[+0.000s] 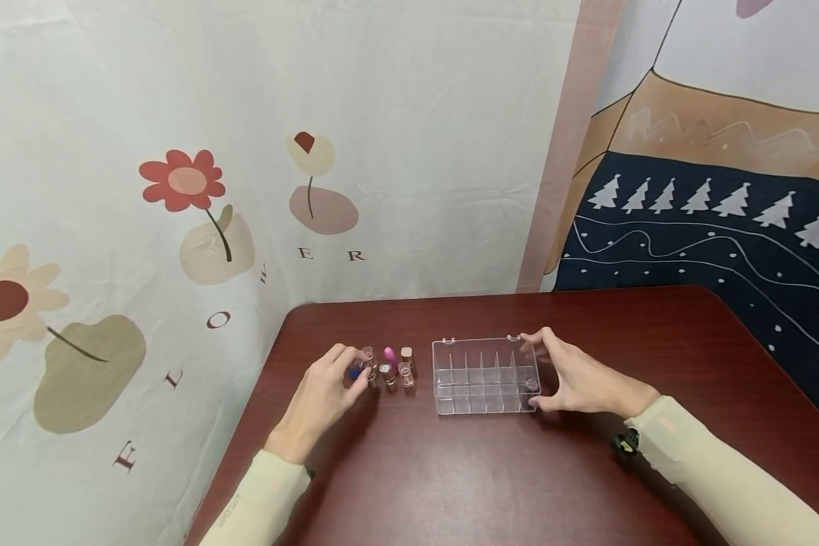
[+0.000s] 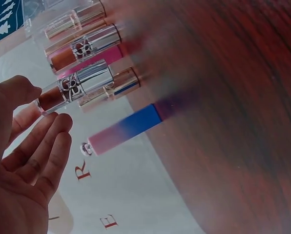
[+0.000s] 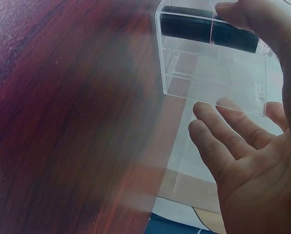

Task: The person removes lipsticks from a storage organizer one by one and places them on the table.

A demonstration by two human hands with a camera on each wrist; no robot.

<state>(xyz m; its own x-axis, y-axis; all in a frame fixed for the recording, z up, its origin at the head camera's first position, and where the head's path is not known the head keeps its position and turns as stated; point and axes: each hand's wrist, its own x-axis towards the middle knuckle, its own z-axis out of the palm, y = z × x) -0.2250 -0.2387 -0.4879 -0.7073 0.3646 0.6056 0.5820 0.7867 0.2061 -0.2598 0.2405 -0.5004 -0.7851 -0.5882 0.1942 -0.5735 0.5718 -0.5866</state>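
My left hand (image 1: pixel 322 387) pinches the upper end of a lip gloss tube (image 2: pixel 90 80) between thumb and fingertips. This tube has a silver cap at its lower end and a brownish clear body. Close by it on the table stand a blue-and-pink tube (image 2: pixel 131 127), a bright pink tube (image 1: pixel 390 355) and several other lip tubes. My right hand (image 1: pixel 576 378) grips the right end of a clear divided box (image 1: pixel 487 409), thumb at the front and fingers at the back. A dark tube (image 3: pixel 189 27) stands inside the box's right-end compartment.
The dark red wooden table (image 1: pixel 437 478) ends at a hanging cloth with printed flowers (image 1: pixel 186 180) along the left and back. A dark cloth with white trees (image 1: pixel 696 197) hangs at the back right.
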